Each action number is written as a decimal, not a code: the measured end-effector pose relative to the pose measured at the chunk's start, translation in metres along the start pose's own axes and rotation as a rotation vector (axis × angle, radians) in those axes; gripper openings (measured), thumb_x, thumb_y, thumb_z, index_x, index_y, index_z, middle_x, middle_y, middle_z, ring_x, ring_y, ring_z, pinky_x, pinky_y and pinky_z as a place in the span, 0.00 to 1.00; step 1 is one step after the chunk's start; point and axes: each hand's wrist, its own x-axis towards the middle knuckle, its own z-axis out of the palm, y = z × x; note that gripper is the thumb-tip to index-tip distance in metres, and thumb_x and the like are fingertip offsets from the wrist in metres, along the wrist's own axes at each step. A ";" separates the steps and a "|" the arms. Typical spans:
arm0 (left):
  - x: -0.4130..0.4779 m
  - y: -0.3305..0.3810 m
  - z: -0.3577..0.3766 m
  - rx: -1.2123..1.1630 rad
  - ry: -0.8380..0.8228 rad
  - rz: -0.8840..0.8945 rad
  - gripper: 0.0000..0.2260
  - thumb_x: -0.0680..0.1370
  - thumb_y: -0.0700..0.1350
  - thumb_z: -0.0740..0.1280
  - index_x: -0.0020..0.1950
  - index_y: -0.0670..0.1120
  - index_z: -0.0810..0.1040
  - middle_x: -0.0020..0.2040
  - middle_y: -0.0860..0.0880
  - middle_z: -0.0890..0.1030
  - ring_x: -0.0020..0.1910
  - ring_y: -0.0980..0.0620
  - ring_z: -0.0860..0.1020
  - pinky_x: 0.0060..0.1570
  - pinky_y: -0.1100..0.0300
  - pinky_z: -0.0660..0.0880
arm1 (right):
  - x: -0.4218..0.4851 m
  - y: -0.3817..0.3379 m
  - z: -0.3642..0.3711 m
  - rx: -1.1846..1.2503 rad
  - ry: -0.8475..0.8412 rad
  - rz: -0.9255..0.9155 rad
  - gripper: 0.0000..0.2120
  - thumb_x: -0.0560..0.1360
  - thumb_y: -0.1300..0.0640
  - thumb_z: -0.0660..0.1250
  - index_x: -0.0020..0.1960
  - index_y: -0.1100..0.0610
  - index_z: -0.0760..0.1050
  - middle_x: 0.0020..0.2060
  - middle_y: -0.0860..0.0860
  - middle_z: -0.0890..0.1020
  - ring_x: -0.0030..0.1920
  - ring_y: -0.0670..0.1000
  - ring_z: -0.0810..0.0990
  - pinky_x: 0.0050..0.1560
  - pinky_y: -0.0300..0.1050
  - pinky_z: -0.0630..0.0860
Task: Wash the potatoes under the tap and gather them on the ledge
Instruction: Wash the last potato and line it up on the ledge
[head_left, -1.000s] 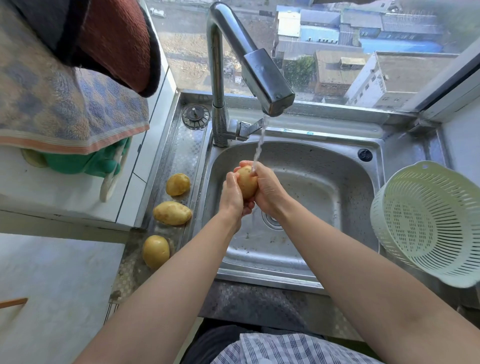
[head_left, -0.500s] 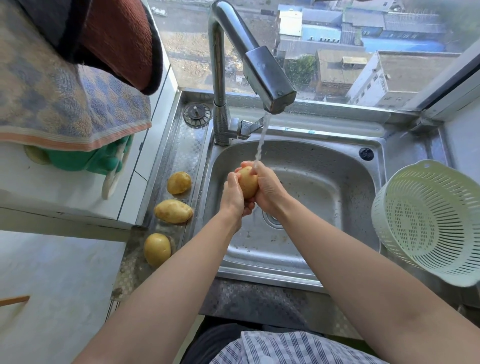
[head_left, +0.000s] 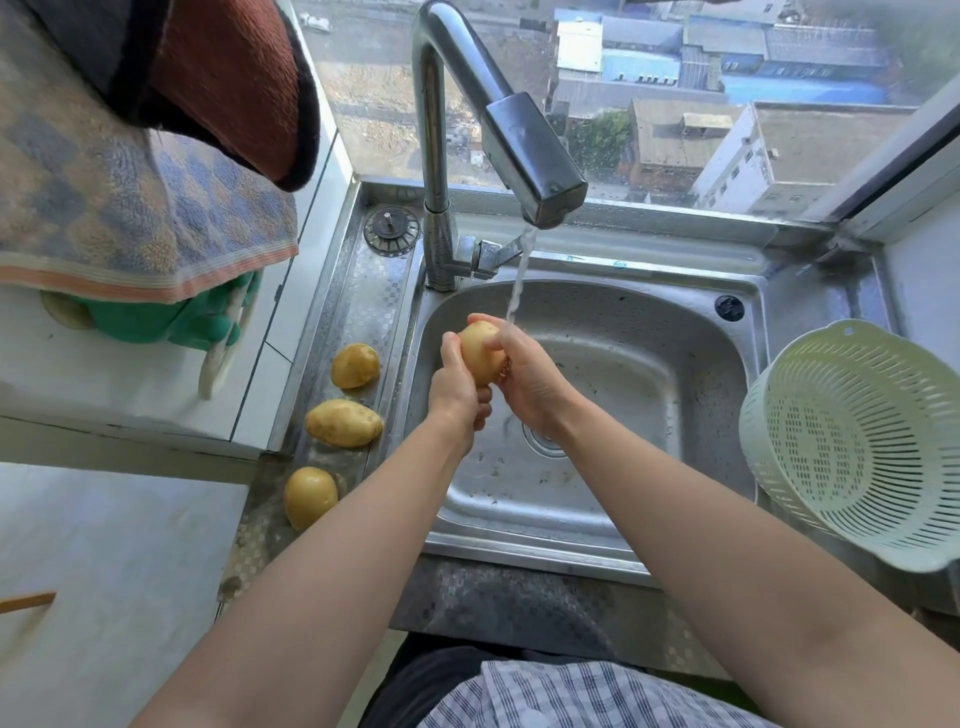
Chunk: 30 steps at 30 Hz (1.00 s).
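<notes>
Three yellow-skinned potatoes (head_left: 344, 422) sit unmoved on the patterned steel ledge (head_left: 374, 306) while the left hand (head_left: 457, 387) slips lower round the fourth oval potato (head_left: 480, 351), baring its top as the right hand (head_left: 530, 379) curls over it beneath the chrome tap (head_left: 535, 156), so it looks like scrubbing goes on.

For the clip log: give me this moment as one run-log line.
step: washing | left hand + right hand: holding potato under running tap | ledge: three potatoes lying
</notes>
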 end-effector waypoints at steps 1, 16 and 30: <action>-0.002 0.002 0.001 0.031 -0.025 -0.011 0.28 0.79 0.65 0.46 0.33 0.45 0.68 0.22 0.51 0.64 0.18 0.55 0.61 0.18 0.68 0.58 | 0.000 0.002 -0.003 -0.016 0.018 -0.027 0.17 0.73 0.54 0.63 0.61 0.56 0.75 0.52 0.57 0.77 0.49 0.55 0.75 0.48 0.47 0.74; -0.002 -0.003 0.010 0.280 0.128 0.082 0.42 0.73 0.70 0.37 0.47 0.42 0.81 0.52 0.35 0.83 0.57 0.35 0.79 0.61 0.40 0.74 | 0.007 0.000 0.009 -0.341 0.171 -0.222 0.01 0.77 0.56 0.65 0.46 0.53 0.75 0.45 0.52 0.79 0.44 0.50 0.77 0.44 0.50 0.77; -0.007 0.008 -0.009 0.114 0.084 0.057 0.29 0.81 0.61 0.45 0.49 0.41 0.78 0.28 0.46 0.75 0.18 0.55 0.68 0.20 0.67 0.61 | -0.004 0.005 0.000 0.041 -0.029 -0.118 0.21 0.83 0.61 0.51 0.76 0.56 0.59 0.71 0.53 0.71 0.67 0.53 0.73 0.64 0.46 0.74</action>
